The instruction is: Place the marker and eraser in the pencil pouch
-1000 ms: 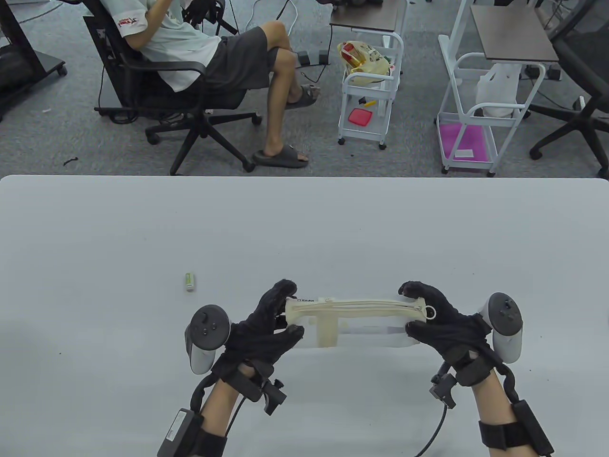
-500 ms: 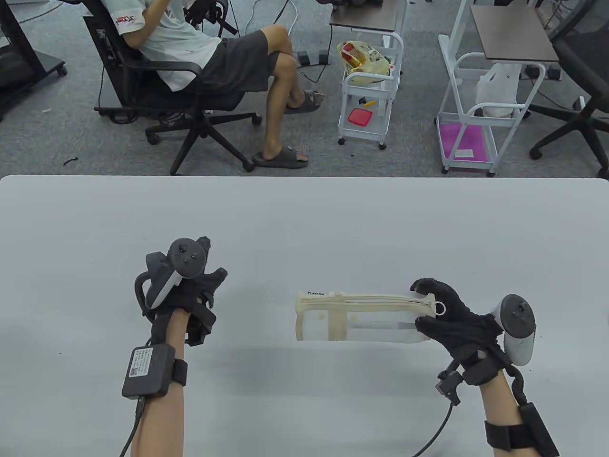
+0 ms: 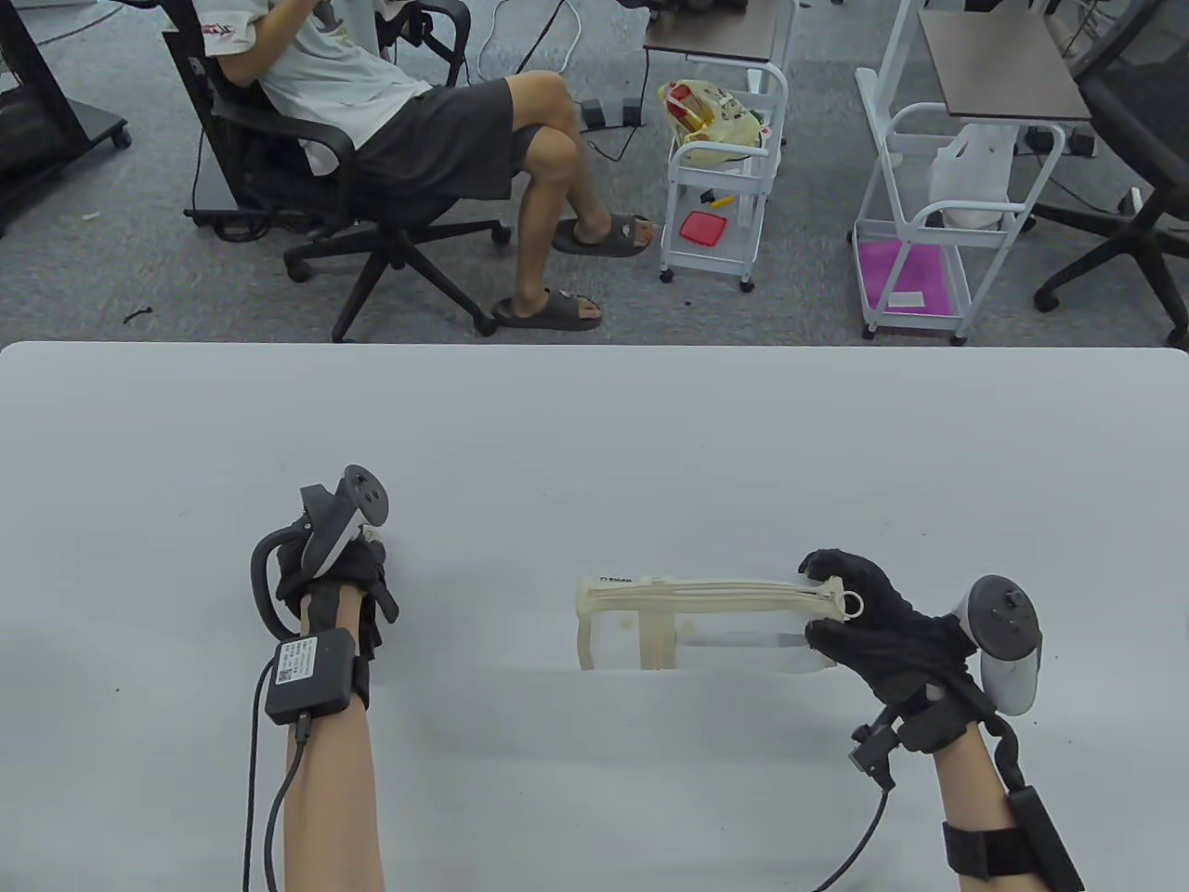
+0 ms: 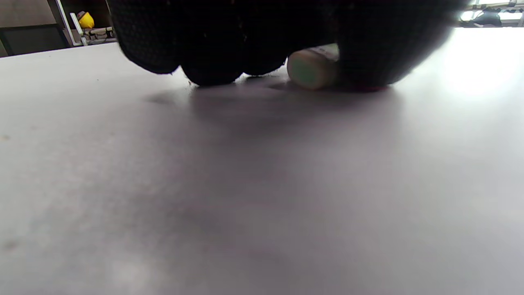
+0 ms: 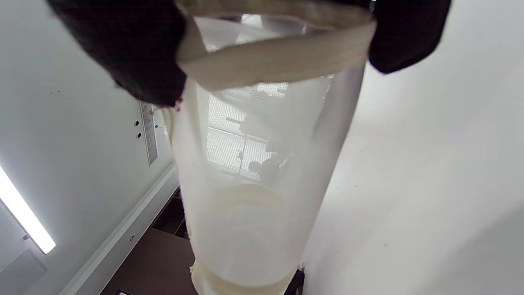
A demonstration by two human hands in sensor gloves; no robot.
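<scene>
The pencil pouch (image 3: 697,621), cream-trimmed with a clear side, hangs level just above the table. My right hand (image 3: 822,599) grips its right end by the zipper ring, thumb below and fingers on top. In the right wrist view the fingers (image 5: 123,53) pinch the pouch's rim (image 5: 278,57). A pale long object (image 3: 743,639) shows through the clear side. My left hand (image 3: 364,546) is down on the table to the left, palm down. The left wrist view shows its fingers (image 4: 213,61) closed around the small green-ended eraser (image 4: 310,73), which lies on the table. The table view hides the eraser.
The grey table (image 3: 594,437) stretches wide around both hands. Beyond its far edge are a seated person on an office chair (image 3: 372,139), and white carts (image 3: 715,186).
My left hand let go of the pouch's left end, moved left to the eraser's spot and came down over it. My right hand keeps holding the pouch.
</scene>
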